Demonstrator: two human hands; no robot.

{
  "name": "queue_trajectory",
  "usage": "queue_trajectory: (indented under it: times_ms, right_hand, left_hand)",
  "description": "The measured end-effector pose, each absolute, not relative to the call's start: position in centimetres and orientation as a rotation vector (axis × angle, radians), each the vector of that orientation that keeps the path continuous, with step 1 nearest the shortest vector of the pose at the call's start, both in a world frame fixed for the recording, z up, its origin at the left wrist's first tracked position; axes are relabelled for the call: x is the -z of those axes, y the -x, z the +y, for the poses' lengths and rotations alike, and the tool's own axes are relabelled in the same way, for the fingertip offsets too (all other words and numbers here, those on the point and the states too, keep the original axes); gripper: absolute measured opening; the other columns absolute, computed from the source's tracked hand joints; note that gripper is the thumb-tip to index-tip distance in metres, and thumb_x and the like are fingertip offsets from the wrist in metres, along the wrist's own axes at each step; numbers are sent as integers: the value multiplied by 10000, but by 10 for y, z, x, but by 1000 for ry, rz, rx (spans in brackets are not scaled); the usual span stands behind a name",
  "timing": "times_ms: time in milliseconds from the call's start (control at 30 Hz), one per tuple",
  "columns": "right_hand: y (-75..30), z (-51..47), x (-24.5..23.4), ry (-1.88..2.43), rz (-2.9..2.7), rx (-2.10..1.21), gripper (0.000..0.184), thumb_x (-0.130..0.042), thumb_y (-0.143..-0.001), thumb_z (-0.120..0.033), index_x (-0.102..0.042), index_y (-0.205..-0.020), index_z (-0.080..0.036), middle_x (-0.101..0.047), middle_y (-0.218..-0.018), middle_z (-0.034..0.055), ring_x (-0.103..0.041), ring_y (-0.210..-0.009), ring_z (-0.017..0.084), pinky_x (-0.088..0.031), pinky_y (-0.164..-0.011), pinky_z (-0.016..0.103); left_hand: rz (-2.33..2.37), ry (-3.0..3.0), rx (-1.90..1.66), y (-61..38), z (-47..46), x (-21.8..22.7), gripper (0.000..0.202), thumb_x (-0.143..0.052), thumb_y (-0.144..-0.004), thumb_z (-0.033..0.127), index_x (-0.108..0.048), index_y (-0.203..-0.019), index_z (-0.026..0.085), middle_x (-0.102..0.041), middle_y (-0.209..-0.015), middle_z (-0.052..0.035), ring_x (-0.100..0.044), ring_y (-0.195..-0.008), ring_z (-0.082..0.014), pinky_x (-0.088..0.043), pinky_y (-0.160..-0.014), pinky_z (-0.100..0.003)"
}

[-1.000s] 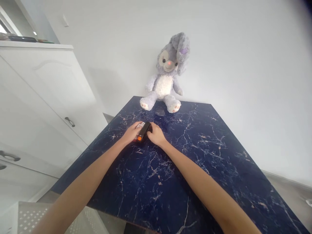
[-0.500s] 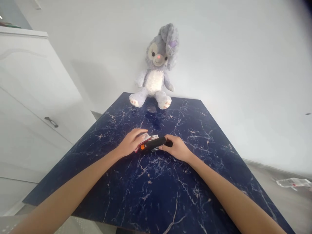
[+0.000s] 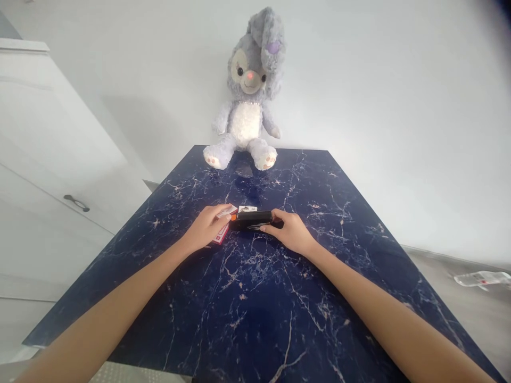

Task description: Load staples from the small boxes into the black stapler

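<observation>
A black stapler [image 3: 253, 218] with an orange end lies sideways on the dark blue marbled table [image 3: 279, 298]. My right hand [image 3: 289, 233] grips its right end, fingers curled round it. My left hand [image 3: 207, 229] rests with bent fingers on a small red and white box [image 3: 224, 229] just left of the stapler. A small white card [image 3: 247, 209] lies right behind the stapler.
A grey and white plush rabbit [image 3: 248, 90] sits at the table's far edge against the white wall. A white cabinet [image 3: 43, 159] with a dark handle stands to the left. A clear plastic wrapper [image 3: 481, 279] lies on the floor at the right.
The stapler was turned from pointing toward me to lying sideways. My right hand slid to its right end. My head tilted down, so the rabbit sits higher in view.
</observation>
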State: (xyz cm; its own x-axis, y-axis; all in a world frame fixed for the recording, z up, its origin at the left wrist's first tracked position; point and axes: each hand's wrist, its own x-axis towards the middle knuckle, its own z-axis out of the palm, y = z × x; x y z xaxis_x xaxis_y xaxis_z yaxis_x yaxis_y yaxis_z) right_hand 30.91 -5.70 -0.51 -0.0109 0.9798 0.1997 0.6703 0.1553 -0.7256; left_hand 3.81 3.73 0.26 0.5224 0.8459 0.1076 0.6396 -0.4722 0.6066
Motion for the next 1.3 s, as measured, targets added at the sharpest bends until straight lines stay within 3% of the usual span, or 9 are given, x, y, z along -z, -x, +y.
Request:
queue_trajectory:
  times_ms: [233, 300, 367, 467, 600, 733, 933, 1100, 1300]
  right_hand:
    - [-305, -60, 4, 1555, -1727, -601, 268, -737, -836, -429, -575, -756, -231, -683, -750, -20, -624, -681, 166, -465, -611, 273]
    - [-306, -60, 5, 1523, -1709, -643, 188, -736, -835, -400, -640, -867, -242, -719, -825, -9, -663, -743, 176, -514, -686, 296]
    - [-309, -58, 5, 1465, -1681, -728, 221, -744, -824, -366, -672, -998, -252, -749, -933, 6, -697, -832, 185, -548, -797, 330]
    - [-316, -57, 5, 1397, -1662, -866, 261, -758, -805, -351, -688, -1035, -249, -761, -1025, 20, -719, -915, 195, -561, -900, 362]
    - [-323, -65, 5, 1438, -1677, -795, 200, -728, -837, -384, -707, -986, -252, -766, -1034, 17, -729, -939, 210, -574, -913, 378]
    - [-328, -82, 6, 1577, -1781, -507, 170, -644, -922, -388, -713, -1013, -263, -764, -1028, 34, -715, -839, 215, -587, -758, 368]
    - [-338, -89, 4, 1405, -2142, -181, 220, -516, -999, -286, -696, -1118, -245, -733, -1084, 89, -659, -1028, 274, -554, -899, 473]
    - [-348, -90, 2, 1584, -2147, -169, 256, -489, -1017, -353, -671, -1151, -232, -730, -1021, 93, -676, -816, 236, -563, -727, 396]
    - [-363, -96, -6, 1583, -2106, -266, 250, -508, -1018, -373, -702, -1128, -260, -761, -1085, 44, -724, -834, 218, -579, -753, 375]
  left_hand:
    - [1241, -2121, -539, -41, 40, -5, 475, -548, -942, 515, -607, -1369, 314, -649, -1310, -90, -658, -1090, -285, -499, -944, -431]
    - [1223, -2080, -555, -40, 40, -6, 468, -577, -926, 513, -620, -1343, 303, -671, -1292, -74, -681, -1034, -268, -519, -887, -395]
    - [1212, -2039, -584, -41, 41, -8, 459, -617, -903, 505, -636, -1308, 288, -706, -1224, -60, -701, -945, -245, -531, -819, -358]
    - [1199, -2006, -609, -41, 40, -9, 456, -657, -876, 496, -646, -1275, 274, -732, -1149, -47, -710, -856, -225, -534, -750, -330]
    - [1188, -2056, -636, -40, 38, -7, 476, -631, -898, 484, -613, -1326, 275, -696, -1267, -59, -694, -1034, -260, -534, -862, -363]
    - [1264, -2047, -846, -35, 33, -6, 521, -617, -915, 478, -568, -1386, 260, -689, -1288, -79, -692, -1055, -267, -540, -891, -379]
    - [1226, -2015, -1133, -32, 26, -15, 488, -669, -883, 375, -598, -1344, 232, -700, -1258, -75, -693, -1036, -249, -554, -911, -373]
    - [1087, -1807, -1094, -32, 27, -17, 524, -655, -877, 325, -583, -1389, 240, -697, -1248, -81, -713, -972, -244, -591, -875, -398]
    - [676, -1408, -1048, -29, 31, -19, 636, -627, -898, 280, -476, -1512, 209, -573, -1457, -136, -717, -1081, -295, -593, -953, -457]
